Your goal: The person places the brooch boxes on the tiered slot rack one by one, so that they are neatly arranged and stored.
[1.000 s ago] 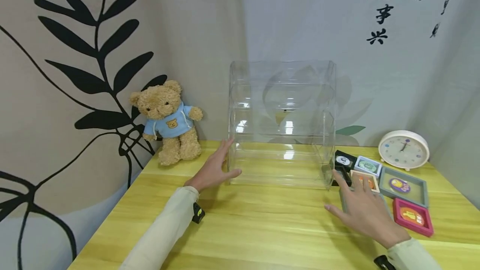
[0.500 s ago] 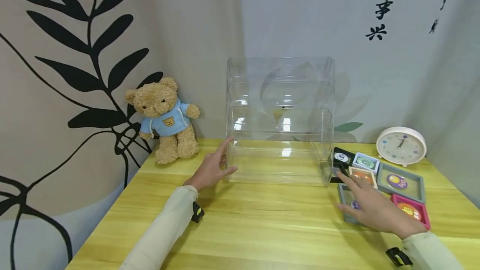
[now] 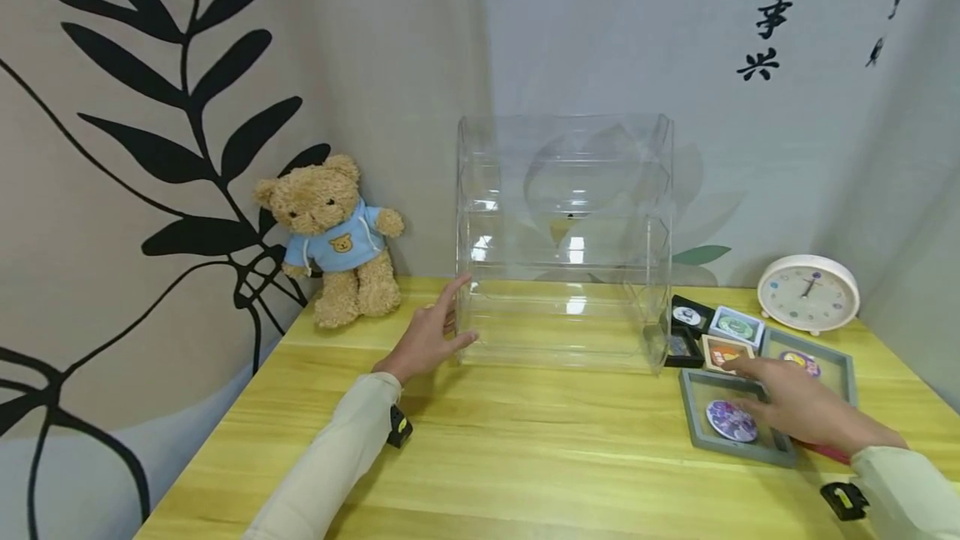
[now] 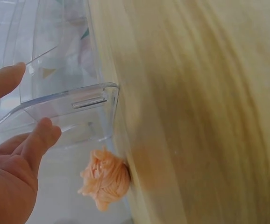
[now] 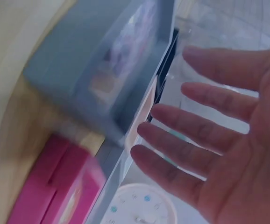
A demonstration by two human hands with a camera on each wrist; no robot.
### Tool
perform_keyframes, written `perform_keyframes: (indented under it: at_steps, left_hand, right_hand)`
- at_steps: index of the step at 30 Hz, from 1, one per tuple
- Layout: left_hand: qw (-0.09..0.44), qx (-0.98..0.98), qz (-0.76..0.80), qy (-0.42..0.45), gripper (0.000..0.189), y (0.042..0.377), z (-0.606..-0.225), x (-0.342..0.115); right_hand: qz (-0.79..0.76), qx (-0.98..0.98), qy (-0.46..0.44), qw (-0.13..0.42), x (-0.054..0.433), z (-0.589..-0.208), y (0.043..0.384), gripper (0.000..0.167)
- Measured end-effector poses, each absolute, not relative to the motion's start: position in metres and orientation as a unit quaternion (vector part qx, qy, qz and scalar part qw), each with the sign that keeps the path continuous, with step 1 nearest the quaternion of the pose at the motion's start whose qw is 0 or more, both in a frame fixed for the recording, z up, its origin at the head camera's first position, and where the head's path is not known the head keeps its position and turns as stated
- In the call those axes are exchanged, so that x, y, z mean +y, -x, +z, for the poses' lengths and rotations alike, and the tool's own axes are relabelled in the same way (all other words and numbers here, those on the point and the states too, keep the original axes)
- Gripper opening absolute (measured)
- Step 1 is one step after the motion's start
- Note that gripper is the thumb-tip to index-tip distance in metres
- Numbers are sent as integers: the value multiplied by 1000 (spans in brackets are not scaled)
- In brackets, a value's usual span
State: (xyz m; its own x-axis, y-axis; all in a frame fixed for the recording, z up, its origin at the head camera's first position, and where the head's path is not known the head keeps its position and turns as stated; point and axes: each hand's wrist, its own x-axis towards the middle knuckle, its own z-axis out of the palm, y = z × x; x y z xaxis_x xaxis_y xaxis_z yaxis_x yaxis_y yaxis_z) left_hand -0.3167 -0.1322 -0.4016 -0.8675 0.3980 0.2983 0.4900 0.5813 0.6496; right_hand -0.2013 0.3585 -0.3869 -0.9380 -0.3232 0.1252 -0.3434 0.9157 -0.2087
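A clear plastic tiered display stand (image 3: 566, 267) stands upright at the table's back middle. My left hand (image 3: 420, 340) is at its left side, fingers extended; in the left wrist view, the thumb and fingers lie around the side panel's edge (image 4: 69, 93), and firm contact cannot be told. My right hand (image 3: 798, 398), fingers stretched out, hovers over several small frames and holds nothing. Nearest it lies a grey frame (image 3: 738, 450) with a purple round badge (image 3: 731, 422) inside. A pink frame (image 5: 55, 182) is mostly hidden under the hand in the head view.
Right of the stand lie black (image 3: 688, 315), light blue (image 3: 737, 327), cream (image 3: 723, 352) and larger grey (image 3: 846, 369) frames. A white clock (image 3: 807, 294) stands behind them. A teddy bear (image 3: 345, 244) sits at back left. A peach-coloured lump (image 4: 106, 179) shows beyond the panel.
My right hand has moved right and toward me, off the black and cream frames, uncovering most of the near grey frame. My left hand has stayed at the stand's side.
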Motion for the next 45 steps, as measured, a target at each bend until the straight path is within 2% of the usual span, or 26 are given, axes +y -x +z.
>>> perform_keyframes:
  at_steps: [13, 22, 30, 36, 45]
  left_hand:
    - [69, -887, -384, 248, 91, 315, -405, -130]
    - [60, -887, -386, 245, 92, 313, -404, -128]
    - [54, -885, -397, 236, 93, 315, -406, -130]
    - [57, -883, -398, 243, 91, 315, -405, -129]
    - [57, -879, -406, 245, 94, 314, -405, -131]
  right_hand:
    - [90, -990, -108, 1, 383, -389, 216, 42]
    - [103, -988, -115, 8, 391, -397, 218, 33]
    - [105, -986, -127, -8, 387, -399, 225, 12]
    - [104, -986, -121, -39, 385, -397, 228, 14]
    - [172, -978, -117, -29, 381, -393, 223, 14]
